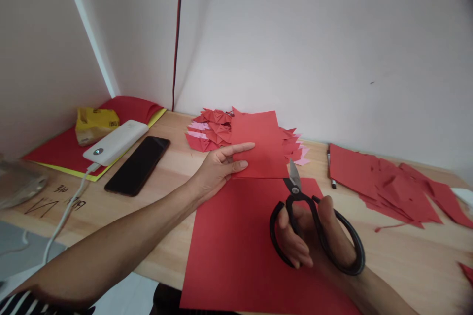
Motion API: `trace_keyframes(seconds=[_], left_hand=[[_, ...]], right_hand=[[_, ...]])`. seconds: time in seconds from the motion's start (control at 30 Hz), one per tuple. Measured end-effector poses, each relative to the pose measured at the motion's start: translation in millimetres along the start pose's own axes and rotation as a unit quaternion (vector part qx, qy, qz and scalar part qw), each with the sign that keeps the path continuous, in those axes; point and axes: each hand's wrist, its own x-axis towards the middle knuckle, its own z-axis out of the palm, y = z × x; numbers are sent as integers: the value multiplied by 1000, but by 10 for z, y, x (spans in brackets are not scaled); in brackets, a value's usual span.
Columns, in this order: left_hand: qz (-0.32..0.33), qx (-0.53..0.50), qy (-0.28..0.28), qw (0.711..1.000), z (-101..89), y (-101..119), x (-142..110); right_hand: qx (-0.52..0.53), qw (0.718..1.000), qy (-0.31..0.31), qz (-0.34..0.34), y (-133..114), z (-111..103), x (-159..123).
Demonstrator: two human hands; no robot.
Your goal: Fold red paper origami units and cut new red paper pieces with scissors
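Observation:
Between the thumb and fingers of my left hand (216, 170) is a small red paper sheet (256, 140), held up by its left edge. My right hand (303, 236) has its fingers through the black handle loops of a pair of scissors (295, 190). The blades point up, at the lower right corner of the small sheet; whether they bite into the paper I cannot tell. Below both hands a large red paper sheet (229, 256) lies on the wooden table. Folded red and pink paper pieces (212, 130) sit behind the held sheet, partly hidden by it.
To the left are a black phone (137, 166), a white power bank (116, 142) with a cable, and a yellow packet (96, 124) on red and yellow sheets. Cut red paper pieces (388, 184) lie at the right, beside a marker (333, 177). A wall stands behind the table.

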Motion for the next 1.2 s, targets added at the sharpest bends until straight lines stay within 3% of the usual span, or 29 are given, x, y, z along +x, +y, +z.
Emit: trace_keyframes(seconds=[0.33, 0.57, 0.77, 1.03, 1.2], left_hand=[[13, 58, -33, 998, 40, -95, -19], [10, 62, -30, 998, 38, -88, -22], [2, 45, -36, 998, 19, -97, -11], [43, 35, -54, 997, 6, -101, 13], [24, 40, -52, 998, -1, -62, 8]], right_hand=[[-20, 998, 8, -54, -6, 15, 30], [-84, 994, 65, -25, -77, 42, -5], [-94, 992, 60, -59, -28, -18, 20], [-82, 995, 42, -32, -101, -30, 31], [-51, 998, 14, -34, -85, -34, 39]])
